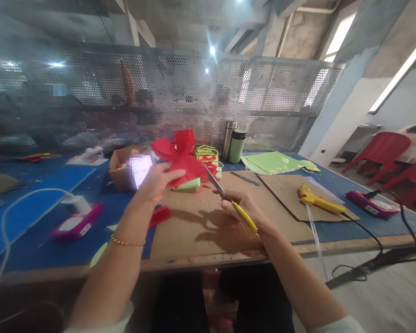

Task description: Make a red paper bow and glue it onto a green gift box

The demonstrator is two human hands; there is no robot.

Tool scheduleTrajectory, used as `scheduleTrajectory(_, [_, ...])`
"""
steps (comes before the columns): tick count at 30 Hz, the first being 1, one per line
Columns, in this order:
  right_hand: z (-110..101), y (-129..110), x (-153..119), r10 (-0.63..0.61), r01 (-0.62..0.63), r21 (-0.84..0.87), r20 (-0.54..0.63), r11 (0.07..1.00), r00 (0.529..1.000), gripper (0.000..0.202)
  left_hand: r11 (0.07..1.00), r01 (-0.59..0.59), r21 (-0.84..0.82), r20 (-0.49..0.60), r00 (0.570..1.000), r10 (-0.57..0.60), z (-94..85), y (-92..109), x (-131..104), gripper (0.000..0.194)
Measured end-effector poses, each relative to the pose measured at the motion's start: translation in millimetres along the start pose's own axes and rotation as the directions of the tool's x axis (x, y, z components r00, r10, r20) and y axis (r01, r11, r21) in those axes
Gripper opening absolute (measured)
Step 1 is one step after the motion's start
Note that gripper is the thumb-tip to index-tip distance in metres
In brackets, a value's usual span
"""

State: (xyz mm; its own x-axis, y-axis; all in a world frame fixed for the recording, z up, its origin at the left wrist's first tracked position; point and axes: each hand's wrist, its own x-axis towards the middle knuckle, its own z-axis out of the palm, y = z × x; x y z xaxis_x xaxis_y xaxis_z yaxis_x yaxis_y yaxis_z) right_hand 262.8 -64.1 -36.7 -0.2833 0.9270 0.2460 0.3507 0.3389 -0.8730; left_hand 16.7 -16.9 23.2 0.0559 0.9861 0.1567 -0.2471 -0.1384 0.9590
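Note:
A red paper or felt piece (185, 159) with several petal-like lobes is pinched between the thumb and fingers of my left hand (157, 181), raised above the table. My right hand (241, 210) is closed around scissors with yellow handles (244, 216); their blades point up and left, with the tips near the right edge of the red piece. Brown cardboard (183, 236) lies under both hands. Small red scraps (200, 190) are scattered on it, and a red strip (160, 216) rests below my left hand.
Behind the hands stand a lit phone (141, 171), a cardboard box (119, 162), a green bottle (236, 147) and a steel flask (229, 134). Green sheets (273, 163), a yellow glue gun (321, 202) and a purple power strip (372, 205) lie right; another strip (78, 224) lies left.

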Motion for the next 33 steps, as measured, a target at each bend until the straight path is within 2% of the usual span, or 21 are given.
scheduleTrajectory(4, [0.1, 1.0, 0.2, -0.018, 0.018, 0.010, -0.004, 1.000, 1.000, 0.068, 1.000, 0.009, 0.022, 0.004, 1.000, -0.009, -0.4, -1.1, -0.1, 0.029])
scheduleTrajectory(13, [0.9, 5.4, 3.3, 0.036, -0.036, 0.067, -0.002, 0.997, 0.999, 0.076, 0.999, 0.035, 0.028, 0.023, 0.999, -0.036, 2.5, -0.3, -1.3, 0.032])
scheduleTrajectory(19, [-0.5, 7.2, 5.0, 0.005, -0.005, -0.004, -0.060, 1.000, 0.998, 0.071, 0.999, 0.015, 0.044, 0.012, 1.000, -0.015, 1.9, -0.5, -1.2, 0.027])
scheduleTrajectory(33, [-3.3, 11.1, 5.5, -0.048, 0.046, -0.040, -0.063, 0.998, 0.997, 0.072, 0.996, 0.018, 0.082, 0.020, 1.000, -0.020, -0.2, -0.4, -0.2, 0.029])
